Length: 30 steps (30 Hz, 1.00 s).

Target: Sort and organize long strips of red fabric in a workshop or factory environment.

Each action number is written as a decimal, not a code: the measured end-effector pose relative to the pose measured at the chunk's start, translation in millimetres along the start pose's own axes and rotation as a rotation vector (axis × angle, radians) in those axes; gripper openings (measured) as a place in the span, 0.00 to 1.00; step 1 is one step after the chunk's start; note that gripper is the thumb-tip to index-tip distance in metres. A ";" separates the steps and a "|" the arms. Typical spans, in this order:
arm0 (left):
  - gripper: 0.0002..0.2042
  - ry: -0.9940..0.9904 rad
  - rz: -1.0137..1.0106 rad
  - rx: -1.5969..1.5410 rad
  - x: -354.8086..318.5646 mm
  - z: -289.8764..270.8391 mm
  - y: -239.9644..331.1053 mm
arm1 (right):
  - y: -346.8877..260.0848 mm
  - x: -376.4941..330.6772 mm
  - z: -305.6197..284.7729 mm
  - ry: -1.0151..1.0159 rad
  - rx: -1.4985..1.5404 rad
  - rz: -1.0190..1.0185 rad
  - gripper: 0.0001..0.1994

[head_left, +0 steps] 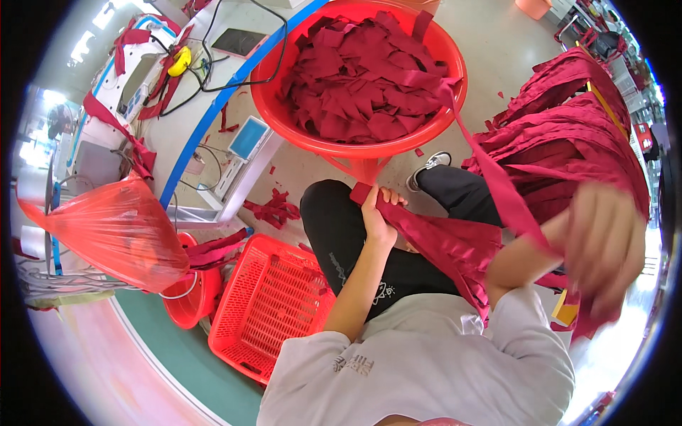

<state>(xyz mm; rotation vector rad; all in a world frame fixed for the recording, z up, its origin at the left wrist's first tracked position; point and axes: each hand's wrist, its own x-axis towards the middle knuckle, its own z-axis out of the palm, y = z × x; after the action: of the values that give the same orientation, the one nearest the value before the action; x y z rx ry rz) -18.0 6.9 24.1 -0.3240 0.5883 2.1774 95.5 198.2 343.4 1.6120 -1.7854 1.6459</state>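
Note:
My left hand (379, 219) is closed around the end of a bundle of dark red fabric strips (449, 245), which lies across my lap toward my right elbow. Out to the right, my right hand (605, 245) is raised and blurred by motion, its fingers curled down. A long red fabric strip (503, 190) runs from the basin to this hand, and red cloth hangs below its fingers; the exact grip is smeared. In front of my knees stands a round red basin (355, 148), heaped with cut red fabric pieces (362, 78).
Thick layers of red strips (561, 149) hang on a yellow-edged rack at right. A red plastic crate (238, 312), a red bucket (186, 312) and a filled red bag (121, 231) are at left. Beyond them, a blue-edged table (206, 117) holds a sewing machine (131, 78) and cables.

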 end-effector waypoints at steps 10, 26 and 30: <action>0.16 -0.079 -0.037 -0.011 -8.0 15.7 5.2 | 146.8 -78.9 128.8 0.791 -0.105 1.208 0.09; 0.16 -0.339 -0.147 0.391 -25.8 6.8 -5.6 | 187.9 -104.6 124.8 0.910 -0.114 1.145 0.11; 0.15 -0.267 -0.251 0.171 -28.4 16.4 5.8 | 164.5 -116.6 124.5 0.830 0.005 1.362 0.19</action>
<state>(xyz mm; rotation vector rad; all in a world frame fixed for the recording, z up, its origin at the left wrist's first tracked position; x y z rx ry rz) -5.5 -6.8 51.8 -0.0118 0.5460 1.8749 67.3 122.4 120.6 -0.6343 -2.3108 2.1483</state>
